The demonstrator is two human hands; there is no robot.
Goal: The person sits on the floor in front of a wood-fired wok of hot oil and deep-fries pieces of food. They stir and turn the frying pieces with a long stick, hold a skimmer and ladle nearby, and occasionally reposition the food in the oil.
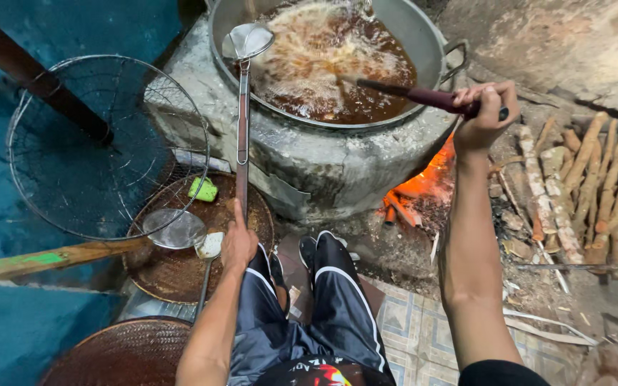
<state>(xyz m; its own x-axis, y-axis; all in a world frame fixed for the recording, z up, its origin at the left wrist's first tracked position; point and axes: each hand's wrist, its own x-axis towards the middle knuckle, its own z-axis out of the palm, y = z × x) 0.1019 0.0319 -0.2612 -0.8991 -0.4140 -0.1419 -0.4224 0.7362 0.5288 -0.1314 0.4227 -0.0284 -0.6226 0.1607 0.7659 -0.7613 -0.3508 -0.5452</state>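
Frying is under way: left hand [238, 243] fingers wrap a long metal skimmer [244, 78]; right hand [486, 113] grips a dark stirring stick [409, 93] in the large, foaming metal wok [337, 57]; nothing lifted out yet.

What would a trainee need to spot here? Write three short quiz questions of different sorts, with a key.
1. True or false: the right hand holds a dark-handled tool whose far end dips into the frying pan.
2. Which tool does the left hand grip? A) long-handled skimmer B) green sponge C) firewood stick
3. Fill in: the fire burns ____ the stone stove, on the side of the right hand.

Key:
1. True; the dark-handled tool reaches into the bubbling oil.
2. A; the long-handled skimmer has its bowl over the pan's rim.
3. Beneath; firewood lies stacked beside it.
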